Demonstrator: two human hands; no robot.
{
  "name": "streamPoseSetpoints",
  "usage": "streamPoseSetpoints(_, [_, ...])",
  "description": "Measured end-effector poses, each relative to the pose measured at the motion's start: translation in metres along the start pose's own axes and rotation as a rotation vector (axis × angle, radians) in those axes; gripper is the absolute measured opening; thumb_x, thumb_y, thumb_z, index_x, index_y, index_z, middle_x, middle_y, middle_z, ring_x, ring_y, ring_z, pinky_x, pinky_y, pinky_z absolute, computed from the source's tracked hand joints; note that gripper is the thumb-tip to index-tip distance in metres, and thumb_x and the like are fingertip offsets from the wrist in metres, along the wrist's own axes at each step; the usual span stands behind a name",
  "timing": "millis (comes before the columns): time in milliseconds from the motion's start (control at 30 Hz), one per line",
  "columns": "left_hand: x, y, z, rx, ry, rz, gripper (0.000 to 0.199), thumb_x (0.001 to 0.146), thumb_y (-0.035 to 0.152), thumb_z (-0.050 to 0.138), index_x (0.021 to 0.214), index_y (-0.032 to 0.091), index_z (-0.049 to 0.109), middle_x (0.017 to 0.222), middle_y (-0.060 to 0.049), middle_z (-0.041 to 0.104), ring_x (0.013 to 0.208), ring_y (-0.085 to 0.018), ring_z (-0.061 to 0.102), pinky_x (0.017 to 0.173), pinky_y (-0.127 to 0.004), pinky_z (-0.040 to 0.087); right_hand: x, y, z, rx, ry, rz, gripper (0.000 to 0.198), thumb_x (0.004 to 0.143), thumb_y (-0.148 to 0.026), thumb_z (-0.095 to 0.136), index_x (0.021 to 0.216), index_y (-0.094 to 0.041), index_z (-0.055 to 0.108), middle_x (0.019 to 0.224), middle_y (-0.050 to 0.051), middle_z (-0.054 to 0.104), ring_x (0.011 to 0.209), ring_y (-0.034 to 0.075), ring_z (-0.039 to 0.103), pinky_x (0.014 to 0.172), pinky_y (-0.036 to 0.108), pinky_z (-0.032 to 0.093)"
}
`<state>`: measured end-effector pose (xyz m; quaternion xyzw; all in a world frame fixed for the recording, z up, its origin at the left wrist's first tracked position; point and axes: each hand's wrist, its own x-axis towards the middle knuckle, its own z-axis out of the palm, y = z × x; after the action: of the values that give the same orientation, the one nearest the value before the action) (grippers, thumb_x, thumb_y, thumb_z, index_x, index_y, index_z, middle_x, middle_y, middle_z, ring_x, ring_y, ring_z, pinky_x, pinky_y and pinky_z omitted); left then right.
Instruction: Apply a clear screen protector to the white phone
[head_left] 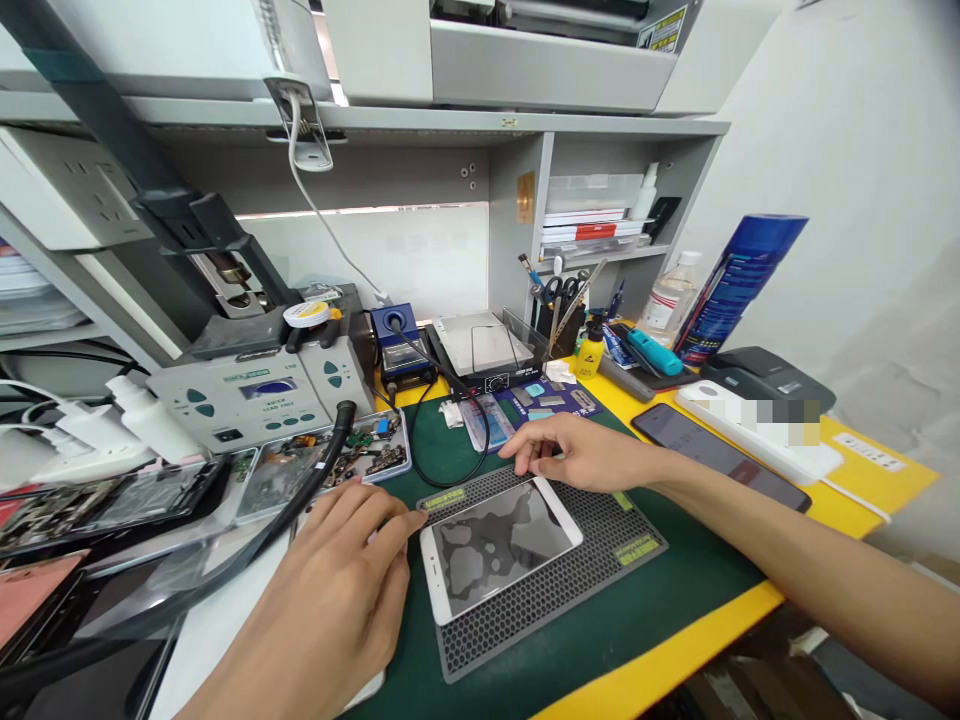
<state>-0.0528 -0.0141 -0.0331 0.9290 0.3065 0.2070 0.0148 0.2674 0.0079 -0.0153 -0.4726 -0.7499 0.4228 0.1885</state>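
Note:
A white-framed smartphone (pixel 504 548) lies face up, with uneven dark and light grey patches across its screen. It rests on a grey honeycomb-patterned mat (pixel 480 645). My left hand (pixel 349 570) is beside the phone's left end, fingers loosely bent and apart, one fingertip close to the upper left corner. I cannot tell whether that finger touches the phone. Just above the phone's far edge is my right hand (pixel 574 450), its fingers curled in and thumb drawn close to them. Whatever may be between those fingertips is hidden.
Left are a rework station (pixel 262 400), a black hose (pixel 300 510) and a tray of small parts (pixel 375 460). A soldering station (pixel 401 350) and a flat metal-topped device (pixel 480 345) stand behind. A dark phone (pixel 720 455) and white power bank (pixel 757 435) lie right.

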Motion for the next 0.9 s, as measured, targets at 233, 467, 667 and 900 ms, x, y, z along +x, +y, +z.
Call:
streamPoseSetpoints(233, [0.0, 0.0, 0.001, -0.001, -0.003, 0.004, 0.029, 0.1, 0.01, 0.041, 0.117, 0.019, 0.063, 0.102, -0.007, 0.061, 0.098, -0.027, 0.052, 0.093, -0.052, 0.041, -0.001, -0.006, 0.001, -0.001, -0.011, 0.002, 0.034, 0.088, -0.018, 0.063, 0.122, -0.017, 0.068, 0.108, 0.009, 0.072, 0.091, 0.021, 0.065, 0.078, 0.032, 0.05])
streamPoseSetpoints(467, [0.0, 0.001, 0.002, 0.006, -0.002, -0.001, 0.031, 0.1, 0.011, 0.04, 0.119, 0.019, 0.063, 0.102, -0.008, 0.061, 0.098, -0.027, 0.052, 0.094, -0.052, 0.041, -0.006, -0.015, 0.004, -0.115, -0.038, -0.02, 0.048, 0.084, -0.029, 0.073, 0.13, -0.02, 0.064, 0.119, 0.01, 0.068, 0.104, 0.025, 0.061, 0.089, 0.038, 0.05])
streamPoseSetpoints(667, [0.002, 0.001, 0.002, 0.002, 0.007, 0.014, 0.028, 0.099, 0.01, 0.041, 0.114, 0.018, 0.063, 0.101, -0.007, 0.061, 0.098, -0.026, 0.051, 0.095, -0.051, 0.041, -0.008, -0.018, 0.011, -0.218, -0.015, -0.047, 0.046, 0.085, -0.032, 0.071, 0.129, -0.019, 0.063, 0.117, 0.011, 0.066, 0.104, 0.026, 0.061, 0.086, 0.037, 0.05])
streamPoseSetpoints(900, [0.001, 0.001, 0.002, 0.005, -0.012, 0.001, 0.028, 0.1, 0.012, 0.041, 0.115, 0.021, 0.063, 0.103, -0.007, 0.062, 0.099, -0.027, 0.052, 0.092, -0.05, 0.042, -0.009, -0.021, 0.009, -0.275, -0.04, -0.071, 0.048, 0.085, -0.03, 0.072, 0.131, -0.019, 0.063, 0.118, 0.011, 0.065, 0.109, 0.028, 0.06, 0.085, 0.035, 0.049])
